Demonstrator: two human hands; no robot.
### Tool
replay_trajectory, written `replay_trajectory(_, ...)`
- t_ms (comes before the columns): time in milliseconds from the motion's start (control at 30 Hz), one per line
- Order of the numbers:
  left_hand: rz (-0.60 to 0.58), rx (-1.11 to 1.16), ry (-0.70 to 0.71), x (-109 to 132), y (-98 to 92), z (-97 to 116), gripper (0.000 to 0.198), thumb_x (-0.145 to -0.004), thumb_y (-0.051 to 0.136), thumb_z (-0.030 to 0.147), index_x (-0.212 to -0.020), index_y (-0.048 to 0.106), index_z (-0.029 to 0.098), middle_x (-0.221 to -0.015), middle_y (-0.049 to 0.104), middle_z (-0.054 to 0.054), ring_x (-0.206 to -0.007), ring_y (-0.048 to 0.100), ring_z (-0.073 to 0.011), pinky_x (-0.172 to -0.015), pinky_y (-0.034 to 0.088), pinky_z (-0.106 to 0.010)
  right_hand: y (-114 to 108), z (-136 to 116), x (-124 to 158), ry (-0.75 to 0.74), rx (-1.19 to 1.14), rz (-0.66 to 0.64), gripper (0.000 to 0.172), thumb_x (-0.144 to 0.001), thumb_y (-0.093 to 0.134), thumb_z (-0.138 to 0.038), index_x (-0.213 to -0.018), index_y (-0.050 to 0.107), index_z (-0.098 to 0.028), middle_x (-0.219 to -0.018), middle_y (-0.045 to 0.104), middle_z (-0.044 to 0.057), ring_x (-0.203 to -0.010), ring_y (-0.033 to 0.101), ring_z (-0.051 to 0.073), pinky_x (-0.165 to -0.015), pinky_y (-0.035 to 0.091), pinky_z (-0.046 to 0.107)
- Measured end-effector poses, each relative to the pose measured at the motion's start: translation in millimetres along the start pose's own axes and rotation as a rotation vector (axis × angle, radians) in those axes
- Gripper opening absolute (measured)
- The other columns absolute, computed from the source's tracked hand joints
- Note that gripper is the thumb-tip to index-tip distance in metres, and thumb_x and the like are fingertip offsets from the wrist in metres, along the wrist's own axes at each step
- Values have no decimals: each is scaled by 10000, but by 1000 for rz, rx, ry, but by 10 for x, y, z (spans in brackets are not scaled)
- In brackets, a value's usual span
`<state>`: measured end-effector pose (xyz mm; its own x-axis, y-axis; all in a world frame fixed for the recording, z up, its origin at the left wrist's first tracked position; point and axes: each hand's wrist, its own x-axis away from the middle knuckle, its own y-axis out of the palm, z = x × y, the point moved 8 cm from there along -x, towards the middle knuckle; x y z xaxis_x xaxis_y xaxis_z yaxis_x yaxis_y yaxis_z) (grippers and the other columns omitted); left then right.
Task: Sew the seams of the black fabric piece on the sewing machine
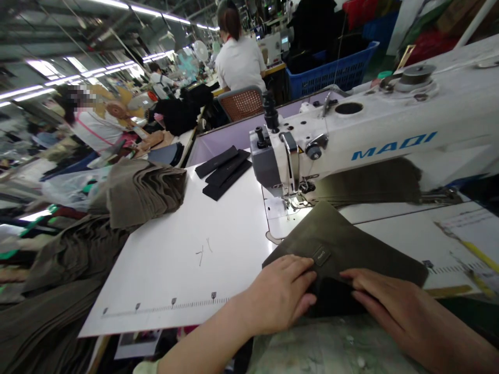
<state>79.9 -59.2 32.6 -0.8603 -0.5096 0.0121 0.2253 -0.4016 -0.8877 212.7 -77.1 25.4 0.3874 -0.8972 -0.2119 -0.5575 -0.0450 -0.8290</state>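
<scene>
An olive-green fabric panel (351, 236) with a small stitched label (322, 255) lies tilted in front of the sewing machine's needle area (290, 202). My left hand (283, 293) is closed on the panel's near left part, fingertips beside the label. On the near right part, my right hand (390, 301) pinches the panel between thumb and fingers. Dark material (333, 296) shows between the two hands at the near edge; whether it is a separate piece or a fold, I cannot tell. The far corner of the panel reaches close to the presser foot.
A white sewing machine (378, 135) spans the right side, with more olive fabric (366, 182) under its arm. Black strips (224, 171) and loose threads (202, 252) lie on the white table (167, 270). Folded olive panels (144, 192) are stacked left. People work beyond, near a blue crate (331, 72).
</scene>
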Motion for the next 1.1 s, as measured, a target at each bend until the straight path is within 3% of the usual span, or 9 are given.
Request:
replay_trajectory(133,3,63,-98,204,-35,-36,457,-830,602,373,-1166,535,71,-1245,546,-171,-1141,533,-272,-982,451,-371,137,-88,-153,97,-115,-144,307,-914,316,-270,-924,618,-216,-884,686,41,-764,666,155,-625,545,242)
replay_trajectory(267,68,51,-204,461,-51,-355,197,-820,458,30,-922,593,131,-1278,532,-131,-1173,517,-229,-973,455,-356,246,-185,-211,16,-206,-318,280,-886,441,-413,-1007,630,-246,-980,682,44,-845,658,185,-670,550,275)
replay_trajectory(400,212,287,-363,738,-187,-777,175,-749,491,3,-764,540,170,-1259,542,-97,-1079,576,-190,-863,498,-319,252,-64,-163,-205,-119,-354,741,-612,652,-673,-1226,564,-268,-1290,523,102,-1138,519,310,-877,490,455)
replay_trajectory(533,291,490,-370,840,-282,-930,103,-783,550,135,-705,500,179,-1198,581,-107,-1032,584,-201,-831,482,-325,357,183,-107,-236,-70,-421,785,-628,720,-538,-1335,445,-335,-1368,441,68,-1190,473,292,-917,467,453)
replay_trajectory(700,321,561,-375,843,-336,-1004,121,-784,589,220,-716,498,177,-1197,570,-129,-1021,581,-222,-823,478,-346,300,240,-393,-120,-144,-204,326,-830,487,-270,-1125,621,-302,-1202,597,29,-1058,586,222,-875,505,364)
replay_trajectory(800,360,541,-373,795,-383,-1017,74,-765,609,209,-797,555,171,-1085,596,-107,-945,592,-202,-806,474,-325,262,276,-613,82,-132,-55,240,-875,432,-329,-915,657,-255,-866,698,10,-751,664,186,-651,538,283)
replay_trajectory(900,482,474,-474,776,-421,-1104,71,-790,550,182,-725,570,162,-899,591,-58,-801,582,-164,-711,470,-282,285,262,-709,199,-118,14,253,-880,423,-390,-777,598,-241,-643,653,-12,-543,621,168,-495,475,262)
replay_trajectory(1000,593,384,-587,799,-406,-1203,127,-754,523,123,-634,531,164,-807,571,-30,-722,560,-147,-645,456,-262,308,277,-682,281,-149,68,218,-861,452,-417,-908,556,-232,-668,664,-3,-578,638,183,-501,476,264)
replay_trajectory(1100,591,332,-602,802,-323,-1231,140,-688,471,46,-682,528,173,-790,582,-17,-727,565,-147,-656,466,-264,316,313,-609,341,-200,107,468,-849,482,-437,-1248,397,-208,-795,691,20,-704,664,193,-559,506,260)
